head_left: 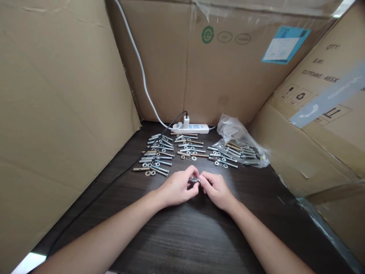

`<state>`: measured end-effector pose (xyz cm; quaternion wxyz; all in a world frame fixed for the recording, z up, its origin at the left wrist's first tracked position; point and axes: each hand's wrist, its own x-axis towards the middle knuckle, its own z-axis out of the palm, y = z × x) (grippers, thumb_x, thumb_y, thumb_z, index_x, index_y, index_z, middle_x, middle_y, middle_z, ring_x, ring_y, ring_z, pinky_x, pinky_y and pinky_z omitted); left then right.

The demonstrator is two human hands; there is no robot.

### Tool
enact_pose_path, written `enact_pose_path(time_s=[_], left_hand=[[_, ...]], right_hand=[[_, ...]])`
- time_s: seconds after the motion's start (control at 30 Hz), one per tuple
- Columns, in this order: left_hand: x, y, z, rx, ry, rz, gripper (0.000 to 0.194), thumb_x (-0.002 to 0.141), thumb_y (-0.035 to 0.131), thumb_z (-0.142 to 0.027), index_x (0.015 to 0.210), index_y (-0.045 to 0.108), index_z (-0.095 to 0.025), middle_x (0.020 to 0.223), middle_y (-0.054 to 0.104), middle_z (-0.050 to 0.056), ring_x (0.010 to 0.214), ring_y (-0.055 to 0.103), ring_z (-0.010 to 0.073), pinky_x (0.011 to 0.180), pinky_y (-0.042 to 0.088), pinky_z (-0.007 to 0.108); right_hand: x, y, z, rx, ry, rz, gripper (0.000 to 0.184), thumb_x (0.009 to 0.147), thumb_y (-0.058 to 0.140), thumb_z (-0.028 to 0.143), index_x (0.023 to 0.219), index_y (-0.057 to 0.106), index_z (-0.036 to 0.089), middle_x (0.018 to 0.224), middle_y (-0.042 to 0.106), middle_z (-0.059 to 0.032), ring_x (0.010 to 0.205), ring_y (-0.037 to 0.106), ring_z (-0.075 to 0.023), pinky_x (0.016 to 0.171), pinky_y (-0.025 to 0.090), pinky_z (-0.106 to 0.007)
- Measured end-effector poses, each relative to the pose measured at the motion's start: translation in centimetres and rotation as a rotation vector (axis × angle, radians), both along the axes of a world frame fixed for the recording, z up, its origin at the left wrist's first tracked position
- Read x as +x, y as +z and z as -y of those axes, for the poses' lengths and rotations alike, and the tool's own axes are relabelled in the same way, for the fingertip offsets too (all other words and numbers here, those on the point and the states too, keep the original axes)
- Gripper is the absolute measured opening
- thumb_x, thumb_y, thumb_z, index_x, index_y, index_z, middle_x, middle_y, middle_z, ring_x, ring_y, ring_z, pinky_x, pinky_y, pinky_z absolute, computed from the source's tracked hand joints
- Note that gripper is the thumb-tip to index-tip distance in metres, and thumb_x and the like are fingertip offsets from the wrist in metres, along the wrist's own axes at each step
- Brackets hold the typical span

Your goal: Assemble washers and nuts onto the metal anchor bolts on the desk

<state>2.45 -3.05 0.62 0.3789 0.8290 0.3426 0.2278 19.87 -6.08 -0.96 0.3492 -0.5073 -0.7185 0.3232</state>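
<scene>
Fastener (194,180) pinched by left hand (179,186), right hand (216,188); cardboard walls (68,95) well apart.

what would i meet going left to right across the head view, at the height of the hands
left cardboard panel → black cable → left hand → small metal piece at the fingertips → right hand → right cardboard panel

A white power strip (203,129) lies near a cardboard wall (228,76).
</scene>
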Motion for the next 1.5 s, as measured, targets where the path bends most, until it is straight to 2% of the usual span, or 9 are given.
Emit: enact_pose_path(time_s=[0.17,0.37,0.63,0.83,1.1,1.2,1.33,1.5], left_hand=[[-0.02,-0.14,-0.01,0.035,-0.008,-0.026,0.015,0.082,0.049,-0.025,0.096,0.048,-0.021,0.073,0.057,-0.003,0.058,0.05,0.0109,0.055,0.038,0.021],[0.03,0.05,-0.05,0.033,0.002,-0.027,0.015,0.08,0.049,-0.024,0.094,0.049,-0.021,0.07,0.056,-0.004,0.056,0.048,0.0104,0.054,0.037,0.021],[0.04,0.1,-0.02,0.061,-0.02,-0.05,0.015,0.08,0.049,-0.025,0.095,0.048,-0.021,0.071,0.056,-0.003,0.057,0.049,0.0111,0.055,0.037,0.021],[-0.01,0.02,-0.05,0.062,-0.02,-0.051,0.012,0.08,0.049,-0.025,0.091,0.048,-0.021,0.065,0.049,-0.006,0.054,0.044,0.0098,0.052,0.034,0.02],[0.01,-0.03,-0.08,0.063,-0.043,-0.029,0.014,0.081,0.047,-0.024,0.094,0.049,-0.02,0.071,0.056,-0.004,0.057,0.049,0.0101,0.054,0.036,0.02],[0.01,0.01,-0.13,0.062,-0.034,-0.026,0.013,0.081,0.048,-0.024,0.093,0.048,-0.021,0.069,0.054,-0.005,0.057,0.048,0.0099,0.054,0.036,0.02],[0.03,-0.06,-0.13,0.057,-0.025,-0.025,0.01,0.081,0.048,-0.024,0.091,0.047,-0.021,0.067,0.05,-0.006,0.055,0.044,0.0089,0.052,0.034,0.02],[0.04,-0.14,-0.05,0.06,-0.022,-0.019,0.013,0.081,0.048,-0.025,0.093,0.048,-0.02,0.07,0.054,-0.005,0.056,0.047,0.0094,0.054,0.035,0.02]], right_hand=[[0.07,-0.21,0.01,-0.013,0.004,-0.015,0.043,0.094,0.034,0.04,0.058,0.043,0.018,0.051,0.044,0.0033,0.048,0.04,-0.01,0.051,0.03,-0.023],[0.19,0.21,0.03,0.035,0.016,0.029,0.03,0.092,0.042,0.036,0.069,0.049,0.019,0.06,0.049,0.0031,0.055,0.044,-0.0108,0.056,0.033,-0.023],[0.0,-0.14,0.04,-0.035,0.03,-0.022,0.045,0.095,0.033,0.042,0.059,0.044,0.018,0.052,0.044,0.0031,0.049,0.041,-0.0103,0.052,0.031,-0.023],[0.16,0.38,0.15,0.031,0.02,0.021,0.029,0.091,0.042,0.035,0.069,0.049,0.018,0.06,0.048,0.0031,0.056,0.044,-0.0109,0.056,0.032,-0.023],[0.01,-0.27,0.08,-0.028,0.016,-0.021,0.045,0.096,0.032,0.04,0.059,0.046,0.018,0.053,0.045,0.0029,0.05,0.042,-0.0102,0.054,0.031,-0.023],[0.13,-0.05,0.1,0.007,-0.01,-0.013,0.038,0.094,0.037,0.037,0.064,0.049,0.018,0.057,0.048,0.0025,0.054,0.045,-0.0108,0.055,0.032,-0.023],[0.13,0.37,0.2,0.025,0.023,-0.022,0.023,0.089,0.046,0.033,0.073,0.051,0.018,0.063,0.051,0.0024,0.057,0.046,-0.0112,0.057,0.034,-0.023],[0.02,-0.13,0.1,-0.008,0.027,-0.039,0.038,0.094,0.037,0.037,0.061,0.045,0.018,0.054,0.045,0.0032,0.051,0.042,-0.0101,0.053,0.031,-0.023]])
